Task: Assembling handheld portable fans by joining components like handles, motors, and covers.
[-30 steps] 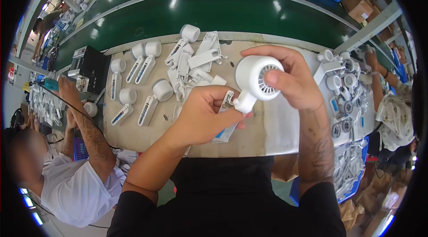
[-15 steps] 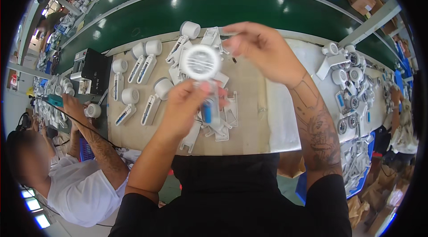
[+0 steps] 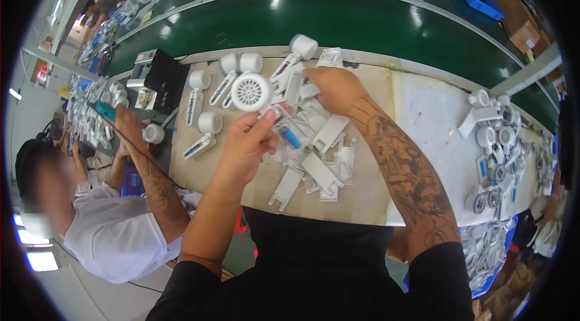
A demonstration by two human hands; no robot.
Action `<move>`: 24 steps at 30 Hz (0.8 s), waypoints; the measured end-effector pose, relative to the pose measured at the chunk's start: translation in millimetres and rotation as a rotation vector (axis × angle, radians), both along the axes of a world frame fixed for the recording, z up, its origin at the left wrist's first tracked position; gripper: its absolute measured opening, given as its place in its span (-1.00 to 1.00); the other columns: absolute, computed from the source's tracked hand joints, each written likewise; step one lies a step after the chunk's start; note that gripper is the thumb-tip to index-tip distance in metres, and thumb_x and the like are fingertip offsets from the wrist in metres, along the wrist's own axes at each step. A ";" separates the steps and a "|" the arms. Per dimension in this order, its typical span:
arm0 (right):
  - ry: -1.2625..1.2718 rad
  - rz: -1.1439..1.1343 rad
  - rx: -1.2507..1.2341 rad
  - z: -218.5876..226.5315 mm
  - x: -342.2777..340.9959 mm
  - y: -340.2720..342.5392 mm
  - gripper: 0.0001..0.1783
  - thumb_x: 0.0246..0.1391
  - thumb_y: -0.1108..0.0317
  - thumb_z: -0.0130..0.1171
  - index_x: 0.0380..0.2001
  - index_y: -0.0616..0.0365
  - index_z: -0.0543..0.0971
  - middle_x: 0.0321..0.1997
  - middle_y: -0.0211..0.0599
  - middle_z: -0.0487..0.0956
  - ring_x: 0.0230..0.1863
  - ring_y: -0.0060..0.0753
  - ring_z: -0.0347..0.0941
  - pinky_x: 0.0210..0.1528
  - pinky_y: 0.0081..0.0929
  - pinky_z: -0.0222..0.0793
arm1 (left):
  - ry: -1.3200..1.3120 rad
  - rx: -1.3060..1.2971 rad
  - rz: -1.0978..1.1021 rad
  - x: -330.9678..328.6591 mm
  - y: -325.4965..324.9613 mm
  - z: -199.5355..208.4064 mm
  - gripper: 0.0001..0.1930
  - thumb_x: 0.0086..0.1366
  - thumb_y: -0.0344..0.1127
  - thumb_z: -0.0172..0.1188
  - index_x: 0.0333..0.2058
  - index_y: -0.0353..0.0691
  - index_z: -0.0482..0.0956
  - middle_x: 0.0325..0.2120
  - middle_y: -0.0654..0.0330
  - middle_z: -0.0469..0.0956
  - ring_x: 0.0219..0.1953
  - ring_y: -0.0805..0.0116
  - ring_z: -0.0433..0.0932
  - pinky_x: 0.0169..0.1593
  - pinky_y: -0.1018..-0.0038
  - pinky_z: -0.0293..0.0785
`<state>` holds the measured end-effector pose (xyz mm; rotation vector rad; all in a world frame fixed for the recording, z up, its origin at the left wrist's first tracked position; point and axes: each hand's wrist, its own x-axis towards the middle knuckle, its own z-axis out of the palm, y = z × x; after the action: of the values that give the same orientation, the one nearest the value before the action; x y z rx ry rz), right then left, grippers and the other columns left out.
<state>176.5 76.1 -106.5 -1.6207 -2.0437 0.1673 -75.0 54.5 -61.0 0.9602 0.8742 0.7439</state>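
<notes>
My left hand (image 3: pixel 243 144) is closed around the neck of a white handheld fan (image 3: pixel 251 92). Its round slotted grille faces up, tilted to the left, and a blue cylindrical cell shows in the opened handle. My right hand (image 3: pixel 336 89) is at the far side of a pile of white plastic handle covers (image 3: pixel 321 173), fingers pinched on one narrow white cover (image 3: pixel 294 87); the fingertips are partly hidden. Left of the pile lie several white fan units (image 3: pixel 210 123) with round heads and open handles showing blue inside.
A black machine box (image 3: pixel 158 82) stands at the table's left end. Beyond the table runs a green conveyor (image 3: pixel 338 22). More fan parts (image 3: pixel 498 139) are heaped on the right, above a blue bin (image 3: pixel 489 288) of white pieces. A co-worker in a white shirt (image 3: pixel 121 239) works at the left.
My right hand has come down onto the pile of covers and closed on one. The fan in my left hand has tipped leftward. The whole view has shifted.
</notes>
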 end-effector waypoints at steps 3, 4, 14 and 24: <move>0.140 -0.069 0.049 14.7 6.7 -7.4 -0.49 -0.13 0.59 0.18 0.00 0.12 0.60 -0.15 -0.14 0.63 -0.14 -0.05 0.58 -0.08 -0.27 0.52 | -0.133 -0.073 -0.052 2.6 -1.9 10.4 -0.56 0.47 0.02 -0.01 -0.04 -0.27 0.57 -0.21 0.24 0.64 -0.48 0.50 0.45 -0.40 0.58 0.41; 0.281 -0.088 0.104 39.1 5.2 -25.6 -0.53 -0.12 0.63 0.15 -0.05 0.16 0.63 -0.15 -0.12 0.64 -0.14 -0.08 0.60 -0.08 -0.35 0.54 | -0.211 -0.138 -0.048 7.2 -3.1 16.1 -0.48 0.49 0.09 -0.09 0.00 -0.28 0.55 -0.18 0.22 0.63 -0.46 0.48 0.48 -0.38 0.56 0.44; 0.169 0.199 0.451 67.3 -25.7 -117.3 -0.60 -0.15 0.56 0.28 -0.14 0.11 0.70 0.06 -0.20 0.61 0.02 -0.14 0.60 -0.04 -0.29 0.58 | -0.260 -0.236 -0.221 37.3 -18.7 13.1 -0.37 0.50 0.20 -0.24 0.07 -0.27 0.51 -0.27 0.23 0.63 -0.41 0.51 0.54 -0.31 0.57 0.49; 0.042 0.048 0.455 63.3 -27.0 -131.4 -0.63 -0.10 0.54 0.24 -0.13 0.16 0.68 0.03 -0.23 0.63 -0.01 -0.18 0.61 0.00 -0.26 0.54 | -0.185 -0.177 -0.162 49.9 -30.6 18.0 -0.74 0.38 -0.14 0.23 -0.13 -0.19 0.59 -0.46 0.42 0.54 -0.51 0.66 0.45 -0.37 0.66 0.39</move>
<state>149.5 -55.3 -43.2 -1.2752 -1.9141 -0.2303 -25.1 24.0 -43.1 0.7815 0.6792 0.5958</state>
